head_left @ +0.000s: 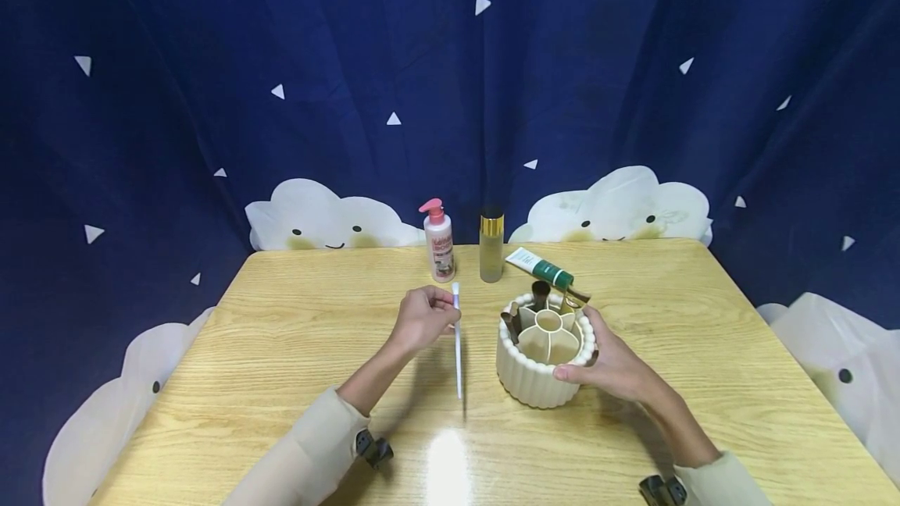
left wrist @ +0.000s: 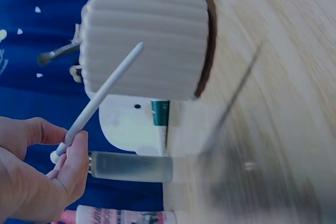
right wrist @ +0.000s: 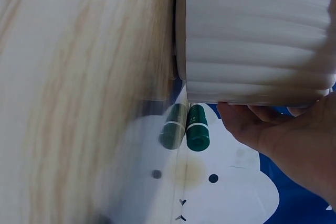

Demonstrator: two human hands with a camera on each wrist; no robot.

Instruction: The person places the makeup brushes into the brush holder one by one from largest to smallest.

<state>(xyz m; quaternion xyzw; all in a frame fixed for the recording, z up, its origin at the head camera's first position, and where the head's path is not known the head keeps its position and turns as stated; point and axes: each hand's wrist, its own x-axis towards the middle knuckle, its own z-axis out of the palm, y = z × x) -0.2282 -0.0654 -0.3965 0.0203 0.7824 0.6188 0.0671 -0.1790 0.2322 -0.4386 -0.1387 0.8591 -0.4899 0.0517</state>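
Note:
My left hand (head_left: 425, 318) pinches a slim makeup brush (head_left: 458, 358) near its pale bristle end, which points away from me. In the left wrist view the white handle (left wrist: 110, 83) slants up from the fingertips and overlaps the holder's side. With thumb and fingers spread around its right side, my right hand (head_left: 612, 365) grips a cream ribbed round holder (head_left: 530, 381) with a beaded rim. Several dark brushes (head_left: 540, 292) and a gold metal tool (head_left: 575, 301) stick out of its back and left compartments. Ribbed wall and fingers (right wrist: 252, 124) fill the right wrist view's right side.
Behind the hands stand a pink-topped pump bottle (head_left: 440, 248) and a clear bottle with a gold collar (head_left: 491, 252). A green and white tube (head_left: 541, 268) lies behind the holder. The wooden table (head_left: 281, 318) ends at a dark blue curtain (head_left: 337, 100).

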